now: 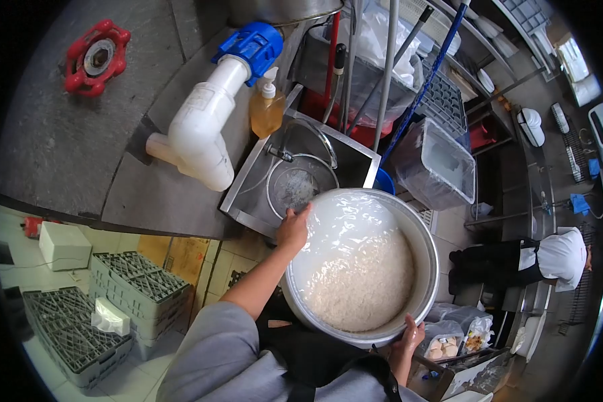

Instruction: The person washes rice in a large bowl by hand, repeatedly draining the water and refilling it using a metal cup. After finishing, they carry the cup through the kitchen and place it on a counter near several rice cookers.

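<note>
A large round metal pot [430, 285] holds white rice [362, 295] under cloudy water, which pools toward one side. My left hand [293, 228] grips the rim on the left, near the sink, with the thumb over the edge. At the lower right, my right hand [409, 336] holds the opposite side of the rim, its fingers partly hidden beneath. The pot is tilted in front of my body. Just beyond it is a small metal sink [254, 181] with a curved faucet [325, 139] and a round metal bowl or strainer [273, 187] inside.
A soap bottle [266, 110] stands beside the sink, near a white pipe [197, 127]. Several mop handles [388, 60] lean behind. Grey dish racks [141, 295] are stacked at left. A person in white [563, 261] stands at right, near plastic bags [442, 342].
</note>
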Available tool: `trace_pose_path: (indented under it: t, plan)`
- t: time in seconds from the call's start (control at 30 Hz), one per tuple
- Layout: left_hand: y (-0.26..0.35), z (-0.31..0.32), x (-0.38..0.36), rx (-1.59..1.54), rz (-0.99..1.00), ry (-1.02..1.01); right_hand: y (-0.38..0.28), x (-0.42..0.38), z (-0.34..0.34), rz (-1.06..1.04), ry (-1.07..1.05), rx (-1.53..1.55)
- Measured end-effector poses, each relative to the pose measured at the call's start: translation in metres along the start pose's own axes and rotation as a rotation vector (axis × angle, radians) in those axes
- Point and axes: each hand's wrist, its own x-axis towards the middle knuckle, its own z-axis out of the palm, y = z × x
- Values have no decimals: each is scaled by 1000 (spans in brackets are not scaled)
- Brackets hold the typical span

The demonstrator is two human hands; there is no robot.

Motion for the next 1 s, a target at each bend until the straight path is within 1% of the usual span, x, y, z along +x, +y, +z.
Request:
trace_pose_path:
  t: [0.03,0.13,0.23,0.33,0.43,0.53,0.63,0.73,0.83,1.0]
  plan:
    - [2,-5,2,-7,-35,-60,-1,0,1,0,-6,10]
    - [-2,-7,11,3,-75,-50,-14,-7,12,-6,-49,12]
    - [-13,2,21,42,-25,-17,-30,-12,21,-12,-31,-107]
    - [-15,0,25,15,-26,-31,-39,-22,33,-16,-27,-39]
    - [-9,-11,25,14,-51,-90,-48,-27,40,-22,-36,-65]
    - [-13,-7,32,37,-68,-82,-48,-22,39,-59,-56,-147]
    - [-14,-10,36,19,-58,-98,-60,-34,54,-47,-35,-77]
    - [-21,-1,45,23,-62,-107,-61,-28,53,-67,-69,-115]
    - [-22,-1,45,33,-63,-81,-63,-28,53,-69,-90,-115]
    - [-23,0,48,43,-68,-94,-62,-25,55,-79,-113,-80]
